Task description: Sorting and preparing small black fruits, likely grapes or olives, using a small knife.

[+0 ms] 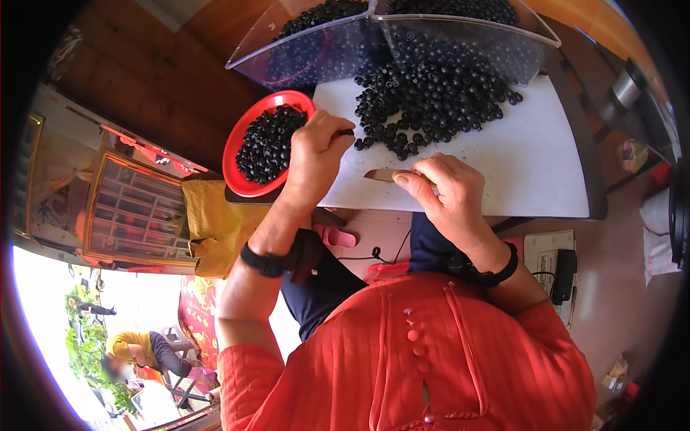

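My left hand (314, 154) is raised over the near left part of a white board (532, 169), its thumb and fingertips pinching a small black bead-like part (347, 132). In my right hand (451, 190) is a small knife (379, 174), its short blade pointing left above the board; my fingers cover the handle. Beyond both hands spreads a heap of round black parts (438, 97), some showing a hole. Just left of my left hand sits a red oval bowl (232, 154) with many similar black parts in it.
Two clear plastic bins of black parts stand behind the heap, a left bin (302, 34) and a right bin (467, 29). A yellow bag (215, 223) hangs below the bowl. A pink slipper (338, 237) lies on the floor. Outside, a person in yellow (131, 347) sits.
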{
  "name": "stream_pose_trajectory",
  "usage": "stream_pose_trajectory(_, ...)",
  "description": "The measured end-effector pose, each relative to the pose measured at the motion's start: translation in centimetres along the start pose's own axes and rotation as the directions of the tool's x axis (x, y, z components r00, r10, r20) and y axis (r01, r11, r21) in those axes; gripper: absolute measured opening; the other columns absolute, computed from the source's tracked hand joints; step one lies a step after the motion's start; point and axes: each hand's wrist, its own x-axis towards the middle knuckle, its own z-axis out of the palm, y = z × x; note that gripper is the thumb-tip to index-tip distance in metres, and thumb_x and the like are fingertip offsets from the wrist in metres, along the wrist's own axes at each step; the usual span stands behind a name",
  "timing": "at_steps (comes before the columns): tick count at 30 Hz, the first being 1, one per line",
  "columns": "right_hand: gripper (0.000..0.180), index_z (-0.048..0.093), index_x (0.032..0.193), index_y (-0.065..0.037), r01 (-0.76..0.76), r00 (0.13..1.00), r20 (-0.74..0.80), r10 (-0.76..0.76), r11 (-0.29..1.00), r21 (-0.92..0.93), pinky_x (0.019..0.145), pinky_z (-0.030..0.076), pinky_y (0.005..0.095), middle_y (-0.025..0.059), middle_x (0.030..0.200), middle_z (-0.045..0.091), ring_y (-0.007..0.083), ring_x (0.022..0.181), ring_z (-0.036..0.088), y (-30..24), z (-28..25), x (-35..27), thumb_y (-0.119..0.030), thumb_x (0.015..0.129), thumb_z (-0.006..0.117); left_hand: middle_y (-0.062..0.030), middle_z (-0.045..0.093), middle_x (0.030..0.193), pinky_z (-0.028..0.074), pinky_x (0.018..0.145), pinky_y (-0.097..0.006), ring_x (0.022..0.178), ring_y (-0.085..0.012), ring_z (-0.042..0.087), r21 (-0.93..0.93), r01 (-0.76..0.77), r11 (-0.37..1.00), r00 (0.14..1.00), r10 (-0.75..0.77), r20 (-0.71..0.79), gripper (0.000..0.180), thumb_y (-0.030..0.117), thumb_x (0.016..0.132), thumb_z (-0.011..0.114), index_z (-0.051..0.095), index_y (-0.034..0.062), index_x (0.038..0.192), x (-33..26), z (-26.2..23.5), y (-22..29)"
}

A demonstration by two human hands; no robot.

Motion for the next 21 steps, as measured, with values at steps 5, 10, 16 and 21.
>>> stream_pose_trajectory(5,0.019,0.071,0.08,-0.008,-0.055,0.998,0.017,0.054,0.998,0.032,0.054,0.047,0.0381,0.007,0.068,0.064,0.0261,0.059,0.062,0.0,0.0,0.2,-0.022,0.088,0.08,-0.007,0.066,0.095,0.049,0.06,-0.023,0.07,-0.011,0.06,-0.486,0.197,0.851,0.973,-0.231,-0.009,0.016,-0.003,0.093,0.066,0.072,-0.0041,0.108,-4.6,0.4,1.6)
stream_pose_trajectory(10,0.022,0.072,0.082,-0.005,-0.252,0.965,0.109,0.239,0.96,0.126,0.054,0.046,0.0351,0.009,0.068,0.066,0.0225,0.056,0.062,-0.6,-0.4,0.6,-0.024,0.091,0.079,-0.0118,0.068,0.097,0.052,0.066,-0.027,0.077,-0.0144,0.063,-0.841,0.326,0.433,0.919,-0.354,0.174,0.02,-0.002,0.099,0.064,0.07,-0.0074,0.118,-6.6,1.1,1.7)
stream_pose_trajectory(16,0.024,0.073,0.08,-0.005,-0.3,0.948,0.152,0.279,0.944,0.138,0.052,0.045,0.0356,0.0084,0.064,0.065,0.0212,0.051,0.059,-0.5,-0.3,0.7,-0.025,0.091,0.079,-0.0085,0.066,0.098,0.053,0.069,-0.029,0.081,-0.0149,0.062,-0.88,0.322,0.35,0.911,-0.368,0.187,0.025,-0.003,0.102,0.06,0.069,-0.0065,0.124,-7.1,2.1,2.3)
stream_pose_trajectory(21,0.027,0.073,0.079,-0.005,-0.283,0.952,0.148,0.267,0.954,0.103,0.052,0.045,0.0361,0.0088,0.065,0.065,0.022,0.052,0.06,-0.4,-0.2,0.6,-0.028,0.091,0.078,-0.0061,0.062,0.1,0.053,0.072,-0.028,0.084,-0.0145,0.061,-0.85,0.335,0.407,0.911,-0.37,0.183,0.029,-0.005,0.102,0.058,0.069,-0.0044,0.128,-7.0,2.5,3.0)
